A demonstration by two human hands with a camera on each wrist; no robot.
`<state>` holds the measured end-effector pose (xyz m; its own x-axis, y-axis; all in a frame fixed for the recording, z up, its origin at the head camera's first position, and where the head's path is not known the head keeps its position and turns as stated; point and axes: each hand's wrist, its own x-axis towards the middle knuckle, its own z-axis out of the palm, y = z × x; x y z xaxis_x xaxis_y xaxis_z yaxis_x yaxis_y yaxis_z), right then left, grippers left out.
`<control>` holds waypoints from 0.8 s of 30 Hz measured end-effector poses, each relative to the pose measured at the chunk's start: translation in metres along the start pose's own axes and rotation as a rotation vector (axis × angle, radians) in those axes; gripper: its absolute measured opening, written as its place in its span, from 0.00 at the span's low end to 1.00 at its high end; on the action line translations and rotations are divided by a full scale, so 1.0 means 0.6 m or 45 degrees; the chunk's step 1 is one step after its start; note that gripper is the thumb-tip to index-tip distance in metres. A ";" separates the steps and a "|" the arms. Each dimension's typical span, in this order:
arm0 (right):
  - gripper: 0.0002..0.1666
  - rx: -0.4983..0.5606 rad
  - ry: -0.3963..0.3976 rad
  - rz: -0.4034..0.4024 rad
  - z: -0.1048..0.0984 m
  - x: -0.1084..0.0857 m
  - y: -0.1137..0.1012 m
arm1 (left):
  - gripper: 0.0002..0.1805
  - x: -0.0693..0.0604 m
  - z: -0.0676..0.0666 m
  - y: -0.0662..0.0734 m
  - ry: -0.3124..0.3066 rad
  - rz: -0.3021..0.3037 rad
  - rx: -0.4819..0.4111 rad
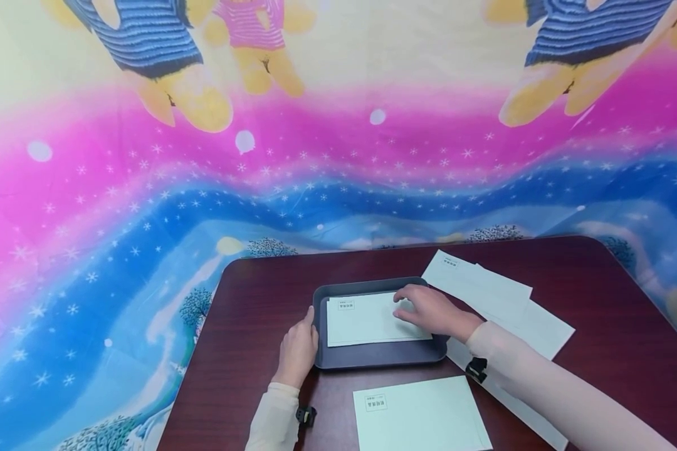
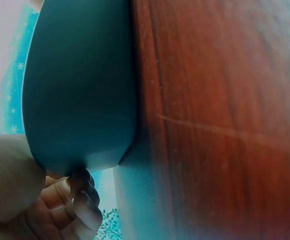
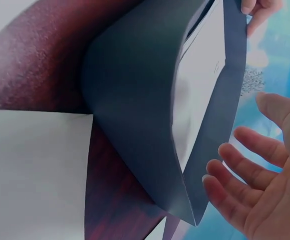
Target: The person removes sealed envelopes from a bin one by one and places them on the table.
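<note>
A dark grey tray [image 1: 372,356] lies on the table with white envelopes [image 1: 367,322] inside it, printed with a small box at the upper left. The left hand [image 1: 298,351] grips the tray's left edge; in the left wrist view its fingers [image 2: 87,207] curl at the tray wall [image 2: 82,90]. Over the right end of the envelopes is the right hand [image 1: 431,311], its fingers loosely bent and parted. The right wrist view shows that hand [image 3: 259,175] beside the tray [image 3: 135,95], holding nothing.
Several white envelopes [image 1: 474,285] overlap on the table right of the tray, partly under the right forearm. Another envelope [image 1: 423,416] lies in front of the tray. A patterned cloth [image 1: 338,156] hangs behind the dark red table [image 1: 248,300].
</note>
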<state>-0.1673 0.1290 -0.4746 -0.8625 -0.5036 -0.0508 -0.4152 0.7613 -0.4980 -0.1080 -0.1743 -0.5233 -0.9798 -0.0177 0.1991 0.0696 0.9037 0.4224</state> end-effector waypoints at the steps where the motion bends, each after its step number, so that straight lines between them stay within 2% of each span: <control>1: 0.22 0.000 -0.007 0.004 0.001 0.003 0.000 | 0.26 0.000 0.000 0.000 -0.003 -0.001 0.002; 7: 0.25 -0.041 -0.043 0.006 0.003 0.017 0.002 | 0.25 0.000 0.002 0.000 0.014 -0.002 0.011; 13: 0.30 -0.114 -0.122 0.027 0.010 0.029 0.007 | 0.25 0.001 0.002 0.001 0.015 -0.002 0.009; 20: 0.36 -0.217 -0.136 0.010 0.014 0.042 0.009 | 0.26 0.003 0.003 0.001 0.024 0.004 0.005; 24: 0.40 -0.229 -0.161 0.038 0.018 0.050 0.013 | 0.26 0.003 0.004 0.002 0.017 -0.002 0.004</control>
<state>-0.1931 0.1154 -0.4891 -0.8367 -0.5183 -0.1773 -0.4446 0.8316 -0.3329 -0.1103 -0.1725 -0.5245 -0.9774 -0.0247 0.2102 0.0675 0.9049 0.4202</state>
